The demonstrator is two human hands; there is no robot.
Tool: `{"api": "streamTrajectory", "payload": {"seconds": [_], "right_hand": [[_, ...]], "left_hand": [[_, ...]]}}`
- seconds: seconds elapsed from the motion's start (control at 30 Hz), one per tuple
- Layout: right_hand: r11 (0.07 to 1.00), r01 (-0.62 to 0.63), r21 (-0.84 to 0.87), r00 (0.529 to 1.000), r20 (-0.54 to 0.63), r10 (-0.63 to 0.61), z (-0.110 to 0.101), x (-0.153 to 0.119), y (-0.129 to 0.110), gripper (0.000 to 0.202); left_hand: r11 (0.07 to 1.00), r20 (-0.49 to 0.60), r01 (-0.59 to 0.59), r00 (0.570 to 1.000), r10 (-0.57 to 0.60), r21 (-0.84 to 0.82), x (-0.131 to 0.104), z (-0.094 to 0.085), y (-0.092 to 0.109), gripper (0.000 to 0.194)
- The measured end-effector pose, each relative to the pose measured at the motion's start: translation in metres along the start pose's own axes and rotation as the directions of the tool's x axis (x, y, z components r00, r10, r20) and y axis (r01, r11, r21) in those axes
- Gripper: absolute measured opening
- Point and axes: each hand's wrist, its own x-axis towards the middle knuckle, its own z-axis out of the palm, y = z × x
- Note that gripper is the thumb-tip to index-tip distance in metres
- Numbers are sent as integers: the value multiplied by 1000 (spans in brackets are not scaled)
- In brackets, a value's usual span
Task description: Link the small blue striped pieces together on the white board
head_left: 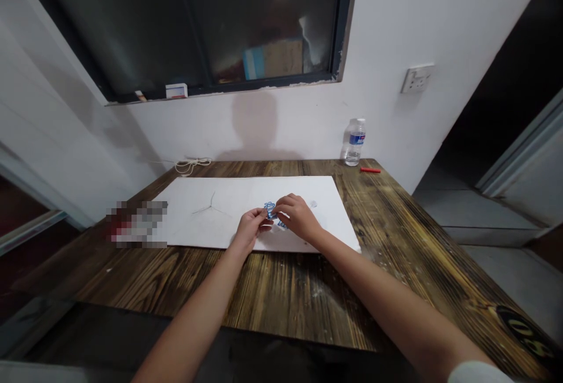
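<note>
Right forearm [387, 289]: extended from lower right.
Left hand [250, 229], right hand [299, 216]: fingers nearly closed, blue openwork piece [270, 209] pinched between.
White board [240, 190]: second blue piece [282, 225], unhandled.

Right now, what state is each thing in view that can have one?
Left hand: fingertips closed on the upper blue looped piece.
Right hand: fingertips at that piece, exact grip unclear.
Lower blue piece: partly covered.
White board: lying flat.
Bottle: upright, capped.
Red pen-like item: lying down.
Cord: loosely bundled.
Wall socket: nothing plugged in.
</note>
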Motion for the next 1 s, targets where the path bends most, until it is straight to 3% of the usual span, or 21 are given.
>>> {"api": "streamTrajectory", "payload": {"seconds": [0.4, 0.7, 0.87, 1.0], "right_hand": [[996, -18, -84, 994, 109, 27, -2, -4, -4, 22], [987, -82, -140, 966, 231, 113, 2, -5, -9, 48], [972, 17, -236, 902, 423, 87, 7, -9, -7, 24], [960, 125, -250, 875, 484, 12, 8, -8, -6, 20]], "left_hand": [[998, -55, -59, 997, 60, 5, 0, 2, 0, 36], [976, -273, -217, 938, 213, 17, 7, -6, -1, 37], [974, -312, -225, 925, 219, 18, 8, -7, -1, 36], [973, -315, -229, 923, 221, 12, 7, -6, 0, 36]]}}
